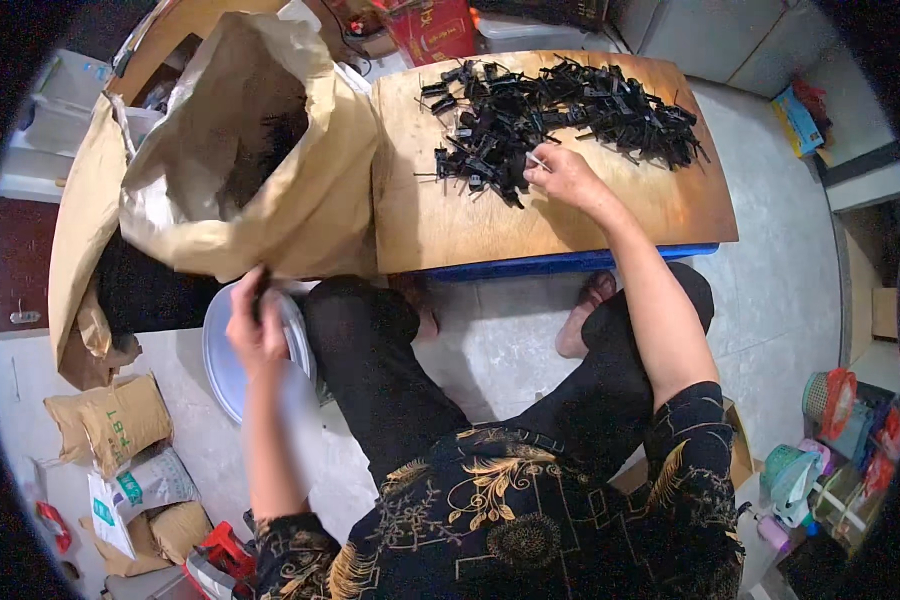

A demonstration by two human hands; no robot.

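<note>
Left hand (257,328): now gripping small black piece (261,284)
Right hand (564,180): pinching slim white stick (536,160)
Left of wooden worktop (400,220): brown paper sack (335,180), round white bucket (227,370)

- Tabletop (470,230): wood, visible grain, smooth, faint sheen, darker stained patches.
- Small parts (500,130): look like black plastic, mostly matt, a few glossy glints.
- Big sack (340,190): brown paper, matt, creased; paler inside.
- Bucket (228,345): pale plastic, smooth.
- Floor (770,200): grey, looks like tile, smooth, slight shine.
- Shirt (450,510): printed cloth.
- Trousers (370,350): plain black cloth, matt.
- Red box (430,30): smooth, slightly glossy.
</note>
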